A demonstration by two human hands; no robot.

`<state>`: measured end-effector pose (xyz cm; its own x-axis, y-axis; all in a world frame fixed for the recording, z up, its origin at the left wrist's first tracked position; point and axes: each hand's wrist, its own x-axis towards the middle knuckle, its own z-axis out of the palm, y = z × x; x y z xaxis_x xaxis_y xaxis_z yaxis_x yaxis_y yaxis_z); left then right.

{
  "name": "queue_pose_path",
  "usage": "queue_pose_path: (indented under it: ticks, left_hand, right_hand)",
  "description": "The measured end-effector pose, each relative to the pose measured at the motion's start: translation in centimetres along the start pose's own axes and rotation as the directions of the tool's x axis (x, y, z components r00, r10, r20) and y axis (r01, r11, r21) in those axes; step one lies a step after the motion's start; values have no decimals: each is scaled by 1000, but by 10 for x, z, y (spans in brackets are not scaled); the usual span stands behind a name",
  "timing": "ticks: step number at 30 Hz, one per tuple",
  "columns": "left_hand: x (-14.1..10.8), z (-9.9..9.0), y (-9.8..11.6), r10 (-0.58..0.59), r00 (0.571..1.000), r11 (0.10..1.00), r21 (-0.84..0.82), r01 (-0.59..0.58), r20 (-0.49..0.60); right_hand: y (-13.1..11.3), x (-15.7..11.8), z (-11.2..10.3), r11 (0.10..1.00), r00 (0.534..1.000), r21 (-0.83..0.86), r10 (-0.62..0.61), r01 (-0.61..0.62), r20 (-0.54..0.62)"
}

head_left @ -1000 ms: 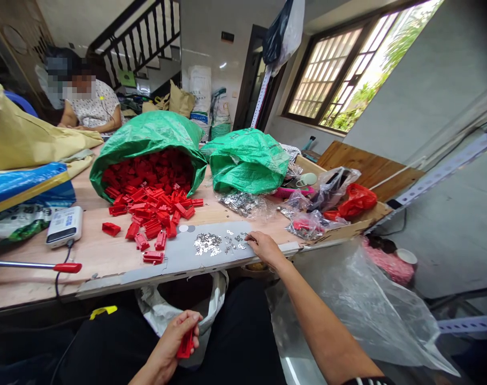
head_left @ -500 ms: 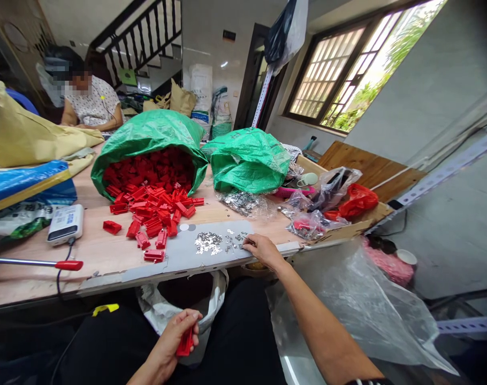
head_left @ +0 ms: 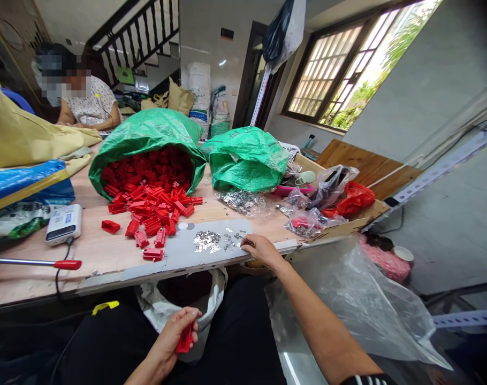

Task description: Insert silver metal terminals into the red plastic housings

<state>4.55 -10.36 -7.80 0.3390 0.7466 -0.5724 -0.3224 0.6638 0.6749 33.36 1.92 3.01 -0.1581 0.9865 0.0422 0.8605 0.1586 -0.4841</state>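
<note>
Right hand (head_left: 263, 251) has crept slightly toward the small metal pieces (head_left: 207, 242) on the bench (head_left: 91, 235).
I judge it picking; next calls for a fine pinch. Whether that grip holds a piece, I can't tell. Left hand (head_left: 174, 332) closes round the red part (head_left: 183, 341) above the lap (head_left: 235, 331), long axis pointing towards the bench, far end leaning right.

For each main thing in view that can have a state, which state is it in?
Left hand: closed around a red part
Right hand: beside the metal pieces; grip unclear
Metal pieces: loose on grey sheet
Left green bag: open, red parts spilling out
Right green bag: crumpled
White sack: open
White device: cable plugged in
</note>
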Motion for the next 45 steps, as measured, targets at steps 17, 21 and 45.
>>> queue_pose_path:
  ticks: [17, 21, 45]
  left_hand:
    - [5, -4, -5, -5, 1000, 1000, -8, 5, -2]
    - [3, -4, -3, -4, 1000, 1000, -7, 4, -10]
    - [-19, 14, 19, 1, 1000, 981, -194, -1, 1]
  right_hand:
    - [8, 5, 4, 989, 996, 143, 35, -23, -79]
    - [10, 6, 5, 990, 996, 138, 43, -32, -75]
    - [8, -5, -1, 999, 991, 41, 12, -7, -135]
